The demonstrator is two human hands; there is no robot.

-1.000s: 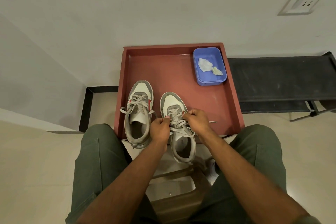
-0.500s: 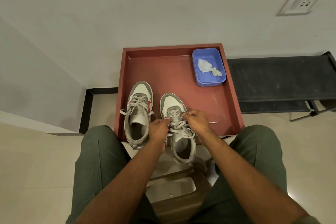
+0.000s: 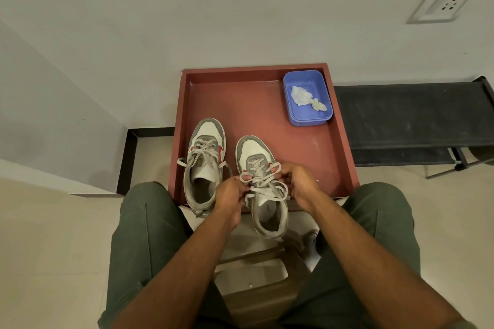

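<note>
1. Suede-like grey panels and a smooth white toe make up the near sneaker (image 3: 254, 153). Its flat, pale laces (image 3: 263, 184) cross the tongue in loose loops.
2. A second sneaker (image 3: 204, 165) of the same make, with a red flash on its side, stands just left of it with its laces slack.
3. Both stand toes forward in the near half of the red tray (image 3: 256, 109), and their heels hang over its near rim. The tray is shallow and square, with a raised rim and a matt, faintly scuffed floor.
4. A blue plastic tub (image 3: 310, 121) sits in the tray's far right corner. It is rectangular with rounded corners and holds crumpled white tissue (image 3: 300, 95).
5. The tray's far rim meets a plain white wall. A black bench (image 3: 409, 120) runs off to the right of the tray, and a wall socket (image 3: 441, 5) sits high above and to the right. Pale floor tiles lie on either side.
6. The left hand (image 3: 231, 196) is at the near sneaker's left side by the tray's near rim, fingers curled and pinching a lace loop.
7. The right hand (image 3: 300, 184) mirrors it on the sneaker's right side, fingers curled in and pinching the opposite loop. Both forearms reach in between knees in green trousers (image 3: 144, 235).
</note>
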